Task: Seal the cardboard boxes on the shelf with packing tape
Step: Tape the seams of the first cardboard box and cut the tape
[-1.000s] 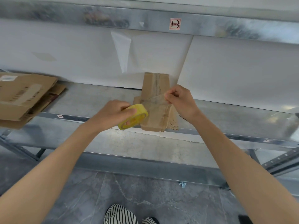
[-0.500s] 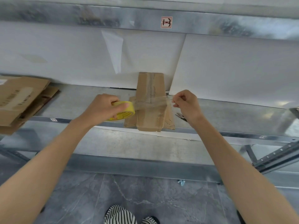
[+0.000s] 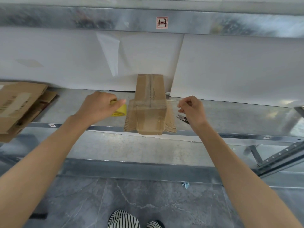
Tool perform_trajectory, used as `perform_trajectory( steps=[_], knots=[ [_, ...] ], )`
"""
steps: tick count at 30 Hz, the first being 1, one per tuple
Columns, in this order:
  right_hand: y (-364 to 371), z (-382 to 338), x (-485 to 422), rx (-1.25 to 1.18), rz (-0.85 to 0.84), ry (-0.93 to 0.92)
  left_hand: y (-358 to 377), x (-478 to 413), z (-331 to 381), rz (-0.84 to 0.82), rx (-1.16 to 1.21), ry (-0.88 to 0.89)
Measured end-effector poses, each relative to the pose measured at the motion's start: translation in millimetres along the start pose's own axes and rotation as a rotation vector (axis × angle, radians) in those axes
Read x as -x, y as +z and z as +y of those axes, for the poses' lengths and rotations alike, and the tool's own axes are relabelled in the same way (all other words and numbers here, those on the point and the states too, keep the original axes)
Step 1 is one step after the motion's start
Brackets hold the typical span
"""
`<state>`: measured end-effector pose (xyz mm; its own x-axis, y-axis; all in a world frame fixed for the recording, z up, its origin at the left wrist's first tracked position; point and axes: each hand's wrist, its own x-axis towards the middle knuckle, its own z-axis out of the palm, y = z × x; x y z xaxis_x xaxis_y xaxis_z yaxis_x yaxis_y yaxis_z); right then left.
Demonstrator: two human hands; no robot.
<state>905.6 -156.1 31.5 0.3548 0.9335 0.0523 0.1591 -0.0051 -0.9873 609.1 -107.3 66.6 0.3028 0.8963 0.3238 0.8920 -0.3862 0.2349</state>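
Note:
A narrow cardboard box (image 3: 150, 94) lies on the metal shelf (image 3: 233, 116), its near flaps spread flat. My left hand (image 3: 97, 109) grips a yellow tape roll (image 3: 119, 110) just left of the box. A clear strip of tape (image 3: 148, 104) runs from the roll across the top of the box. My right hand (image 3: 192, 111) is to the right of the box, thumb and forefinger pinched together on the strip's free end, which is barely visible there.
Small scissors (image 3: 182, 118) lie on the shelf under my right wrist. Flattened cardboard boxes (image 3: 18, 104) are stacked at the shelf's left end. White sheets (image 3: 230, 71) line the back. An upper shelf beam (image 3: 98, 20) runs overhead. Striped shoes (image 3: 123, 219) stand on the grey floor.
My hands have moved apart: the roll went left off the box, my right hand went right, and the tape strip now stretches across the whole box top.

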Motion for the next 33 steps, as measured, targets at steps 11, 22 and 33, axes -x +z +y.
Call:
perform_trajectory(
  steps=[11,22,33],
  knots=[
    [3,16,-10,-0.009,-0.031,0.071,19,-15,-7,-0.009,-0.086,-0.005],
    [28,42,-7,-0.019,0.013,0.191,64,-5,7,-0.026,-0.054,-0.104],
    [41,98,-6,0.469,-0.069,0.060,74,-1,16,0.038,-0.036,-0.120]
  ],
)
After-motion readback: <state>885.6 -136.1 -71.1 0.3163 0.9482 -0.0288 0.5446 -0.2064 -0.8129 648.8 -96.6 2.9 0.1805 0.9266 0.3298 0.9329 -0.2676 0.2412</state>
